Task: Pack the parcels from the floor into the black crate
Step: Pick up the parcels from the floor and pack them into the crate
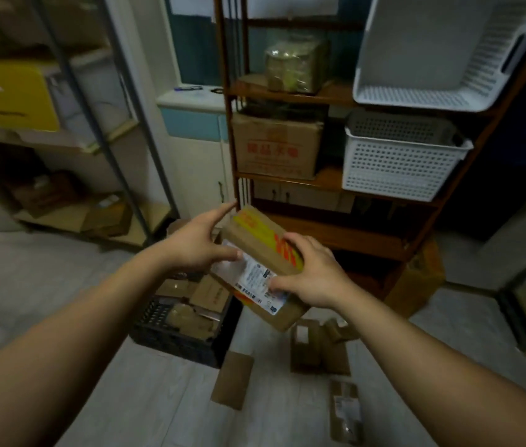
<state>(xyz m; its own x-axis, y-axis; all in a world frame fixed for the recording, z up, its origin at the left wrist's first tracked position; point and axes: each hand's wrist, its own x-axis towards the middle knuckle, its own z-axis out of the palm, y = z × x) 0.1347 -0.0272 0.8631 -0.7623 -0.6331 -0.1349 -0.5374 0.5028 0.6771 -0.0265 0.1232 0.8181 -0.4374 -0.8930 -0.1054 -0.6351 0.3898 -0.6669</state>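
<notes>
Several parcels already lie in the black crate [171, 345], which stands on the floor [61, 285] low and left of centre. Its near left corner shows some bare lattice.

Above it and slightly right, the left hand [195, 245] is spread rather than clenched. Its fingers reach straight up along the far left side of the load and its thumb lies flat on a white shipping label.

The load looks like two boxes stacked, though blur makes the join hard to read. A taped parcel [258, 240] with yellow and red bands sits on top, and a labelled parcel [282, 312] sits under it. Both are carried in the air, clear of the crate, and tilted. Their long axis runs from upper left, by the left fingertips, down to lower right.

The right hand [314, 279] grasps the load from the near right, with its fingers curled over the taped parcel's edge and its thumb pinching down on the label.

The crate therefore lies down and to the left of the load, on the left hand's side. I judge the coming move to be a lowering leftward, with the boxes' long axis turned to suit whatever gap remains.

Further right, on the floor, more wait: a flat parcel [232, 380], a brown box [316, 351] and a wrapped one [347, 411].
</notes>
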